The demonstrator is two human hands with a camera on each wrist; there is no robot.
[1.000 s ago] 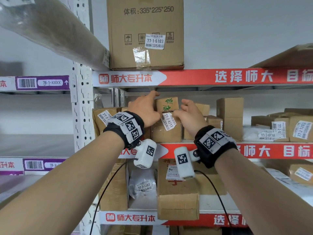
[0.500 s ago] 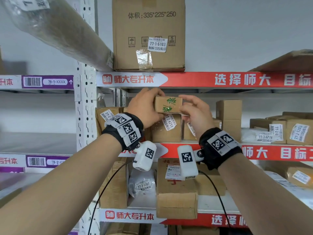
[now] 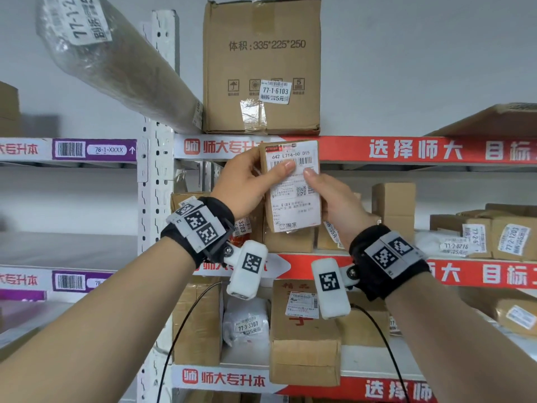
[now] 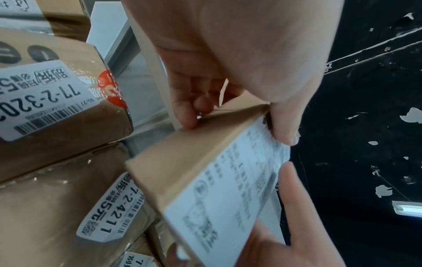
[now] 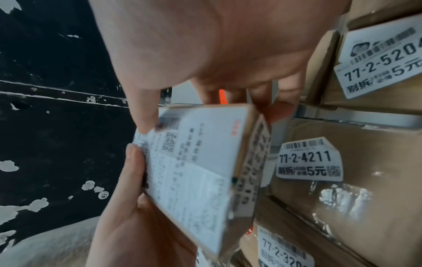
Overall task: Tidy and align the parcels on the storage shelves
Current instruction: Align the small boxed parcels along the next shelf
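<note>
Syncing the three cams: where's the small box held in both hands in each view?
Head: small box centre, label facing the camera, left hand and right hand gripping its sides.
Left wrist: lower centre, under the thumb.
Right wrist: centre.
Shared landmark: the 77-2-4211 sticker, seen by both wrist cameras.

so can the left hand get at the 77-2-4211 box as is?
Probably not: the left hand is gripping the small parcel, shared with the right hand, and that parcel hangs before the 77-2-4211 box.
</note>
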